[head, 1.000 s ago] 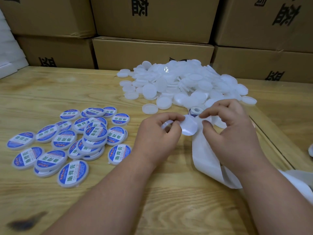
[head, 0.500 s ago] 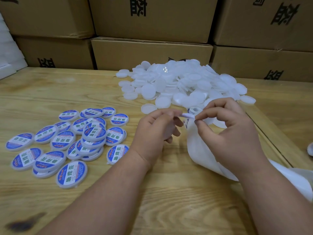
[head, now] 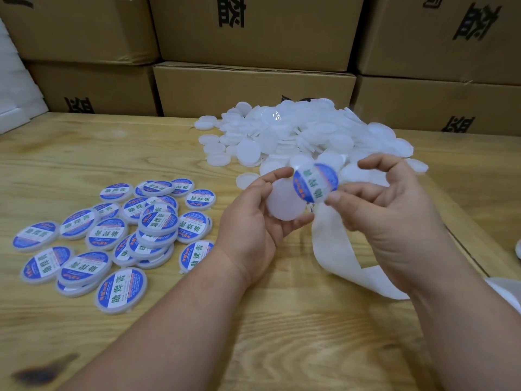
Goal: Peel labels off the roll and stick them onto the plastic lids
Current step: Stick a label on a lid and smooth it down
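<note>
- Head view: since half a second ago the hands have drawn apart and lifted; the round label, then only a thin edge between the fingertips, now shows its blue-and-white printed face, peeled free of the backing strip.
- The right hand pinches the label at its lower right edge between thumb and forefinger, the other fingers curled above it.
- The left hand grips a blank white lid, flat face up, with fingers curled round its rim; the label overlaps the lid's upper right edge, though whether it touches is unclear.
- The heap of blank lids lies just behind both hands on the wooden table.
- The labelled lids lie well to the left of the heap, nearer the person, some stacked on each other.
- The backing strip trails from under the label, in front of the heap, down to the right beneath the right wrist.
- Cardboard boxes stand stacked behind the heap.
</note>
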{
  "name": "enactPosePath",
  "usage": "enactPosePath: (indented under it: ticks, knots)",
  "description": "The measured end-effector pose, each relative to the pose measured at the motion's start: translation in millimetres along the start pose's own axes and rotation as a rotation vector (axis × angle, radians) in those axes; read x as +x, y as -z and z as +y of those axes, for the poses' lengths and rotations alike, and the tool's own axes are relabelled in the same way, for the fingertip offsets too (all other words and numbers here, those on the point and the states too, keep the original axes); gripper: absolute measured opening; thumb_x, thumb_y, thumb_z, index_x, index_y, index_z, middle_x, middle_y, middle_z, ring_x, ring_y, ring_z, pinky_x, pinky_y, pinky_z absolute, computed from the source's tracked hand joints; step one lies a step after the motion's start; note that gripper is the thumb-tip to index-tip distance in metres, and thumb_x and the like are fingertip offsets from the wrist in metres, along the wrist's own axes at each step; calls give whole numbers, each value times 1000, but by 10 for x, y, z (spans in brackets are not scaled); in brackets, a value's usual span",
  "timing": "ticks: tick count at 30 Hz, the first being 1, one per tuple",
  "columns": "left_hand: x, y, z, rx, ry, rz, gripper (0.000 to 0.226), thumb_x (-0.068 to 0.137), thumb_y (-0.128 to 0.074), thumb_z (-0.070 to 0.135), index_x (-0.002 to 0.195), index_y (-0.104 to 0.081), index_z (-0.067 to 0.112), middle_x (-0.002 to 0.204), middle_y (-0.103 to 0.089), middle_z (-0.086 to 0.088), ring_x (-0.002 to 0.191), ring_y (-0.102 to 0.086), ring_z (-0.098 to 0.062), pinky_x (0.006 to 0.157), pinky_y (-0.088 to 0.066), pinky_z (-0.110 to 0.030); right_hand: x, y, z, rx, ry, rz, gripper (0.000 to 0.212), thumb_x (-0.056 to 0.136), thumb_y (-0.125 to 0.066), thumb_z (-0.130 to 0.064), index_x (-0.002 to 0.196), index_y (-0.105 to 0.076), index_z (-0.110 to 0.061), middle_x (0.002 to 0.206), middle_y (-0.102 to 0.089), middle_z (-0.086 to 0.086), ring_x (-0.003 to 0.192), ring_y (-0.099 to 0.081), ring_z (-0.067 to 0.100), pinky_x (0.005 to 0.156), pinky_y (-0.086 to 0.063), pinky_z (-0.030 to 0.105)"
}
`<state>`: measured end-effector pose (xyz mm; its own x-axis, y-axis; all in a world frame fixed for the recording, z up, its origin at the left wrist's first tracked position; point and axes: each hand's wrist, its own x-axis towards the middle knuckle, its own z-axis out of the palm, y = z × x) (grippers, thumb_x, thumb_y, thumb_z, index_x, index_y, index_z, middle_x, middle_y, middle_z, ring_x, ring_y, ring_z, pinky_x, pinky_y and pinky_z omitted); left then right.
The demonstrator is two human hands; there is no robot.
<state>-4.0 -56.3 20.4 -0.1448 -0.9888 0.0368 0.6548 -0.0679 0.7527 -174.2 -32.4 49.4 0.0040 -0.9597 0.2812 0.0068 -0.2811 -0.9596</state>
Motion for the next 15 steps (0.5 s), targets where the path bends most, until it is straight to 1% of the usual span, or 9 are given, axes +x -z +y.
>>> enactPosePath:
  ticks: [1,3,5,7,8,10,12,13,15]
  knots:
    - [-1,2,-1,-18,14,-14,36,106,-30,16,115,-64,8,107,-75,-15,96,-74,-29,73,-63,-42,0,-7,10,-12,-45,-26,49,78,-81,-17,113,-51,-32,78,-76,0,57,-56,9,53,-48,19]
    - [-11,2,0,-57,43,-48,37,103,-29,18,118,-61,4,110,-74,-21,102,-72,-35,86,-61,-49,-8,-31,34,-31,-97,-47,46,85,-79,-8,114,-50,-28,74,-74,0,52,-50,8,50,-44,16]
    - [-16,1,-4,-75,67,-63,39,101,-28,17,120,-59,3,117,-71,-27,111,-69,-41,91,-58,-50,-16,-60,47,-41,-137,-47,41,87,-76,-6,113,-51,-25,70,-72,-1,48,-46,10,48,-42,16]
    - [-15,-1,-15,-68,76,-69,38,98,-31,16,121,-58,3,121,-69,-29,118,-65,-44,92,-56,-51,-13,-73,68,-60,-163,-52,38,88,-76,-8,113,-51,-23,68,-72,-3,47,-45,10,49,-42,17]
    - [-14,-2,-22,-62,75,-77,37,96,-35,16,121,-58,3,122,-68,-29,118,-65,-43,92,-56,-50,-11,-77,72,-81,-169,-48,38,87,-76,-9,112,-51,-23,67,-71,-4,48,-47,9,52,-42,19]
    - [-11,-4,-30,-49,70,-95,39,87,-44,16,121,-58,4,121,-69,-28,112,-69,-40,89,-59,-47,-5,-77,86,-133,-170,-33,37,87,-76,-11,112,-52,-23,68,-72,-5,51,-49,7,61,-43,26]
    - [-11,-2,-37,-34,66,-108,42,81,-46,15,120,-58,5,121,-70,-26,109,-70,-37,88,-60,-45,-3,-80,92,-160,-172,-20,36,88,-77,-12,112,-53,-24,69,-73,-5,52,-52,4,67,-44,30]
    - [-8,1,-42,-22,63,-113,40,82,-47,13,120,-58,5,120,-70,-25,110,-70,-37,88,-60,-44,-3,-83,90,-168,-173,-15,36,88,-77,-13,112,-53,-24,70,-74,-4,52,-54,3,68,-44,30]
    - [-3,10,-58,10,48,-120,31,91,-46,8,119,-59,5,120,-71,-24,113,-69,-38,88,-61,-44,-3,-89,93,-181,-175,-8,36,87,-77,-13,111,-53,-25,72,-75,-3,54,-56,3,67,-44,28]
